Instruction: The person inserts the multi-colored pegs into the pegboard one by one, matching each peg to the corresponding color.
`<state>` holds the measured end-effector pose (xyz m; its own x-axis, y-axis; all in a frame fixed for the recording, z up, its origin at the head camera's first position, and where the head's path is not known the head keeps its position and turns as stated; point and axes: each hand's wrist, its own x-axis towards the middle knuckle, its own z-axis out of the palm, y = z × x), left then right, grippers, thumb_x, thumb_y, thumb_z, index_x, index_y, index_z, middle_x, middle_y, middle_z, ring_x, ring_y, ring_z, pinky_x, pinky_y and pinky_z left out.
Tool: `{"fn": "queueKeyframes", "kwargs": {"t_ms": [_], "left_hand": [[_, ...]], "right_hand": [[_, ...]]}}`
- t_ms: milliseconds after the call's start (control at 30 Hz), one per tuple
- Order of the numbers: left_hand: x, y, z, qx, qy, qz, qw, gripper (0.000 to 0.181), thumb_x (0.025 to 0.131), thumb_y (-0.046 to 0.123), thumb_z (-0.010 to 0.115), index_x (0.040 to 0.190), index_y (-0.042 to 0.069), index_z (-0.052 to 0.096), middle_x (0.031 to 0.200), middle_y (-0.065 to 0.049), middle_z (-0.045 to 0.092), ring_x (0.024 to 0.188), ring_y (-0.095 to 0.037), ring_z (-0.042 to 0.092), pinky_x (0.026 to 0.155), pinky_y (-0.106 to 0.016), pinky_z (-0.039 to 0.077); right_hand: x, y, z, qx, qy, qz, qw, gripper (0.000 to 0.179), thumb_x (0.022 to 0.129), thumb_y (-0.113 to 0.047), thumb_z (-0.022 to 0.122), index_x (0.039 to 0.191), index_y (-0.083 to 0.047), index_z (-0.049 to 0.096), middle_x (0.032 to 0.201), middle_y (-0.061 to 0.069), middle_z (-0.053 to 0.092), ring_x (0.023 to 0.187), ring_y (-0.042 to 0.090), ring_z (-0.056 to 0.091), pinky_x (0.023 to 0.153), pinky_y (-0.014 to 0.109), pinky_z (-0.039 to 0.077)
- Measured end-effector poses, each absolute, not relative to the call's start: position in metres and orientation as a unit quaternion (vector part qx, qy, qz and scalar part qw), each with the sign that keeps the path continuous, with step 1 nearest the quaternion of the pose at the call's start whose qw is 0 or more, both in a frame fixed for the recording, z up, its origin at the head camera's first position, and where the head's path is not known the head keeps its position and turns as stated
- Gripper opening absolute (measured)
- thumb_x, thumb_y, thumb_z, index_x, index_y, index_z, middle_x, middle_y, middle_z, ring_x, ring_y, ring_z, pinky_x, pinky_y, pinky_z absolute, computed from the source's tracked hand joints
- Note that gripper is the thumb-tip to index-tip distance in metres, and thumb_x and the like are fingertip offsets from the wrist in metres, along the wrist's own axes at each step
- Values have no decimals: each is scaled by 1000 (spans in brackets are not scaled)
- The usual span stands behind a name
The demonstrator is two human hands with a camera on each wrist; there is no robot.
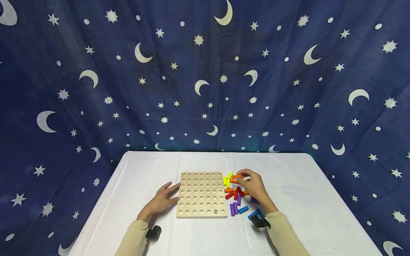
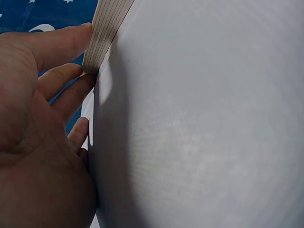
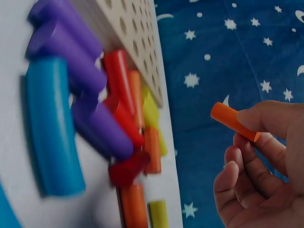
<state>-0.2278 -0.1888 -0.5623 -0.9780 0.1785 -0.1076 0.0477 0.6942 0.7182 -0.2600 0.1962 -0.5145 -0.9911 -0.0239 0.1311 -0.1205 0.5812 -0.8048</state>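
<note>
A square wooden pegboard with rows of round holes lies flat on the table. My left hand rests at its left edge, fingertips and thumb touching the side, as the left wrist view shows. Raised over the pegs on the right, my right hand pinches an orange peg between thumb and index finger. The other fingers curl loosely below it. Close under this hand lie yellow pegs, red pegs and several other orange ones.
Purple pegs and blue pegs lie nearer the front, right of the board. The table wears a white cloth. Behind it hangs a dark blue curtain with moons and stars. A black wrist device sits beneath the right forearm.
</note>
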Motion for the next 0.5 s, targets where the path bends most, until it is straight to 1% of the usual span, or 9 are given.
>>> {"fn": "queueKeyframes", "kwargs": {"t_ms": [100, 267, 300, 500], "left_hand": [[-225, -189, -563, 58, 914, 391, 88, 60, 88, 33, 71, 144, 24, 52, 159, -21, 29, 147, -49, 20, 113, -73, 19], [-225, -189, -563, 61, 915, 390, 82, 60, 87, 33, 72, 143, 23, 52, 158, -21, 29, 146, -50, 21, 112, -73, 20], [-226, -190, -563, 62, 915, 389, 80, 60, 87, 32, 72, 143, 23, 53, 158, -22, 30, 146, -50, 21, 112, -73, 20], [-226, -190, -563, 58, 915, 391, 84, 60, 87, 31, 73, 143, 24, 53, 158, -22, 30, 146, -50, 21, 112, -73, 21]], "right_hand": [[-260, 186, -515, 40, -875, 480, 46, 18, 88, -15, 72, 106, -11, 70, 102, 8, 72, 91, 21, 68, 77, 25, 57], [-260, 170, -511, 53, -848, 526, 34, 19, 89, -11, 70, 108, -9, 70, 103, 10, 74, 90, 21, 72, 81, 29, 60], [-261, 167, -511, 57, -846, 529, 33, 20, 90, -11, 69, 109, -9, 70, 103, 10, 74, 91, 20, 71, 82, 28, 60], [-265, 149, -510, 91, -845, 524, 57, 26, 91, -11, 69, 116, -6, 70, 103, 7, 74, 95, 20, 68, 82, 24, 58]]}}
